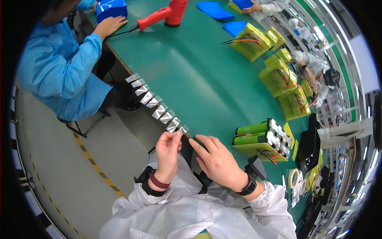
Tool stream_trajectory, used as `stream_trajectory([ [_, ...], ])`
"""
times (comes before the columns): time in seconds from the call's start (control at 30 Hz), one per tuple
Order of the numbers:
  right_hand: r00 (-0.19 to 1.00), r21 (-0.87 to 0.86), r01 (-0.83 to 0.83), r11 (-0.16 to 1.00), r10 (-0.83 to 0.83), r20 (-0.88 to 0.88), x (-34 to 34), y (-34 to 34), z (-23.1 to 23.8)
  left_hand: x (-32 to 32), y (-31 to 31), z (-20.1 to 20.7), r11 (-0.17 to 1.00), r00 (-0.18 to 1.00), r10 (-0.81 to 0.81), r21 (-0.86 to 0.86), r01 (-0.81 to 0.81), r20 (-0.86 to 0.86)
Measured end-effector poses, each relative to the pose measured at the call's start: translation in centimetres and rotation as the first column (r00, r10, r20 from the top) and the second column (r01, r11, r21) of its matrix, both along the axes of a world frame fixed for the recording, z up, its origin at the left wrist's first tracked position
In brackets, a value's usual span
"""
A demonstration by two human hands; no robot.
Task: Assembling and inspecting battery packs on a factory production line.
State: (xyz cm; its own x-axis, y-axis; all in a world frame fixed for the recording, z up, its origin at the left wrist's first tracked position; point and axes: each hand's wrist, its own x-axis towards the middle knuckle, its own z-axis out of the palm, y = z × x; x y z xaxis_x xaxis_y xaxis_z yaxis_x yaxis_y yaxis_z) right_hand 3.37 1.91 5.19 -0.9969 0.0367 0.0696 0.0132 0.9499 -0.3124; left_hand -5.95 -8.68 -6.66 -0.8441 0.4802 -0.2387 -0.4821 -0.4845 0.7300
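Note:
Several short strips of clear tape (152, 101) hang in a row along the table's left edge. At the near end of that row my left hand (166, 153) has thumb and forefinger pinched on a tape strip (182, 130) at the edge. My right hand (221, 163) lies just right of it, palm down over the table's near edge, fingers stretched out and nothing visible in them. A battery pack (254, 137) with green cylindrical cells, metal tabs and red wires stands to the right of my right hand, on a yellow-green board.
On the green table (183, 67) lies a red heat gun (165, 16) at the back. Wrapped yellow-green packs (284, 79) line the right side, near blue sleeves (216, 10). Tape rolls (293, 178) sit at lower right. A person in blue (65, 67) holds a blue pack.

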Motion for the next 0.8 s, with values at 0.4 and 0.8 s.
stream_trajectory([
  [0.4,0.960,-0.222,0.166,0.961,-0.209,-0.185,4.7,1.0,-2.1,0.7,0.3,2.2,0.824,0.661,0.022,-0.360,-0.436,-0.750],
  [0.8,0.921,-0.493,0.172,0.853,-0.317,-0.227,5.5,1.0,-2.0,2.5,-3.0,7.6,0.853,0.498,-0.113,-0.341,-0.396,-0.860],
])
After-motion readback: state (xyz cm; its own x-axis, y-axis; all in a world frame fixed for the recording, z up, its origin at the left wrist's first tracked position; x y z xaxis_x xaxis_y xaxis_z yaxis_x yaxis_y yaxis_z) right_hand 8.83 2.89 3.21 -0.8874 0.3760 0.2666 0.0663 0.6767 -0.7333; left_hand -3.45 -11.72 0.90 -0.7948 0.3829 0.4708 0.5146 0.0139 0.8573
